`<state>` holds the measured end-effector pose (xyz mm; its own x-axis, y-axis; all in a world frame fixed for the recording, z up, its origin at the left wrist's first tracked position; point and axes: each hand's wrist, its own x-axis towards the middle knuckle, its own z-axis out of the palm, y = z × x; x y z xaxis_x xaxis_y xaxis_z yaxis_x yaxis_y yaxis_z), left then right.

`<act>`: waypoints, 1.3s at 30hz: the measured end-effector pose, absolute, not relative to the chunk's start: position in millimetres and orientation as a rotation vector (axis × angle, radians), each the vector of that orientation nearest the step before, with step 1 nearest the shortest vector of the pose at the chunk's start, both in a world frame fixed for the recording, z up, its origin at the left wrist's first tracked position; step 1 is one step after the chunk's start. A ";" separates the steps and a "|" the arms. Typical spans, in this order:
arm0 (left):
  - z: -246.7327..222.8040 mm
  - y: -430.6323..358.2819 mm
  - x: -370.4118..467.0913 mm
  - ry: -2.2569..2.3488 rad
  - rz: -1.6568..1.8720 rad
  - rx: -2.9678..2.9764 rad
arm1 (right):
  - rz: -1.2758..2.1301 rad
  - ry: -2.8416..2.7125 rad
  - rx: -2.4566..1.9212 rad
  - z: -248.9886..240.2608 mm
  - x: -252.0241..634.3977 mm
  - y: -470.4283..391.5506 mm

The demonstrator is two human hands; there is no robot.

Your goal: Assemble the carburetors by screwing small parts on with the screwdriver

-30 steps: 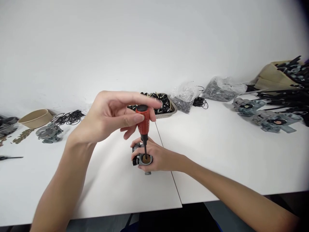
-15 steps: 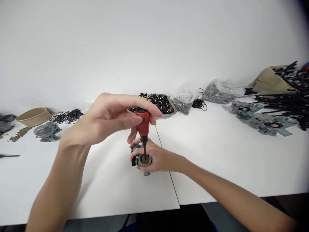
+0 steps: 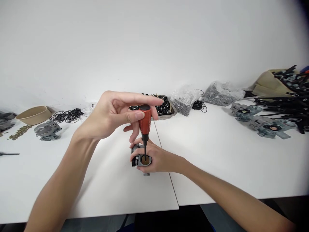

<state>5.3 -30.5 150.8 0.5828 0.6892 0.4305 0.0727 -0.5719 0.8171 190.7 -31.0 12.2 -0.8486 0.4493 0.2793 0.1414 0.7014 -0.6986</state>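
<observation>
My left hand (image 3: 120, 112) holds the red handle of a screwdriver (image 3: 145, 124) between thumb and fingers, its black cap uncovered on top. The screwdriver stands nearly upright, and its tip meets a brass-coloured disc (image 3: 145, 160) inside the round opening of a grey metal part (image 3: 149, 164). Around that part, my right hand (image 3: 158, 158) is wrapped from the right side, pressing it on the white table (image 3: 116, 190). Some of the metal part is hidden under my right fingers.
Behind my hands is a metal tray (image 3: 174, 113) of black parts. Bags of small pieces (image 3: 183, 103) stand right of it. Further right are two metal parts (image 3: 272, 126) and black cables (image 3: 280, 101). On the left are a tan bowl (image 3: 33, 116), black rings (image 3: 66, 116) and another metal part (image 3: 47, 130).
My left hand has shifted slightly right and its fingers have moved on the handle. The screwdriver is more upright. My right hand and the metal part have stayed in place.
</observation>
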 end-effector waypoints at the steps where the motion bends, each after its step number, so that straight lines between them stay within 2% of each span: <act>1: 152.0 -31.2 4.8 0.596 0.975 2.015 | 0.960 -2.478 -0.458 12.1 190.7 -31.0; 11: 145.5 -25.6 7.8 0.588 1.086 2.025 | 0.960 -2.483 -0.453 14.0 190.7 -31.0; 18: 156.7 -35.7 1.5 0.543 0.903 1.997 | 0.961 -2.488 -0.462 12.1 190.3 -30.8; 29: 146.7 -31.4 12.0 0.621 1.145 2.039 | 0.981 -2.467 -0.468 12.9 189.5 -31.9; 39: 161.5 -36.2 -9.2 0.534 0.897 2.028 | 0.941 -2.475 -0.442 10.9 190.1 -30.3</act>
